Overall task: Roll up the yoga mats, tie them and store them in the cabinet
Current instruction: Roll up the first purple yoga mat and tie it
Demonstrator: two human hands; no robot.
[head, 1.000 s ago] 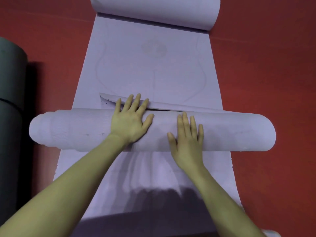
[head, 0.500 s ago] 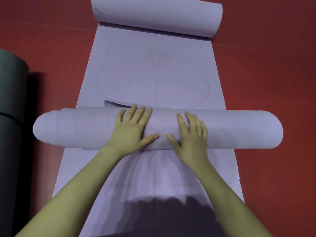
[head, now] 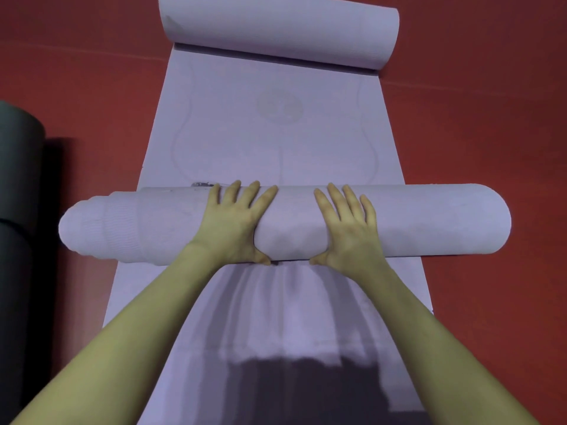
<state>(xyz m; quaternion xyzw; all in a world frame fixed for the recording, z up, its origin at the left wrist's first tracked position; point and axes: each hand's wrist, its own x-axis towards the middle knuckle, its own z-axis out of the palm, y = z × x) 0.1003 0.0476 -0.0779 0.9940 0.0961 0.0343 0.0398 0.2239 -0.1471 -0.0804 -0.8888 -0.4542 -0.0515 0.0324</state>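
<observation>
A lavender yoga mat (head: 276, 142) lies lengthwise on the red floor (head: 478, 133), running away from the person. Across its middle sits a thick roll (head: 429, 220) of the same lavender material, lying crosswise, its ends overhanging both edges of the flat mat. The roll's left end is telescoped into stepped layers; the right end is rounded and even.

Both hands lie flat on top of the roll near its centre. The left hand (head: 231, 223) has its fingers straight and slightly spread, tips reaching the far upper edge of the roll, thumb tucked down at the near lower edge. The right hand (head: 349, 227) mirrors it, fingers straight and fanned a little, thumb at the near underside. The roll lies under the palms, between fingertips and thumbs.

At the far end the mat curls up into a second, looser roll (head: 282, 29). A dark cylinder (head: 17, 167), possibly another rolled mat, stands at the left edge
</observation>
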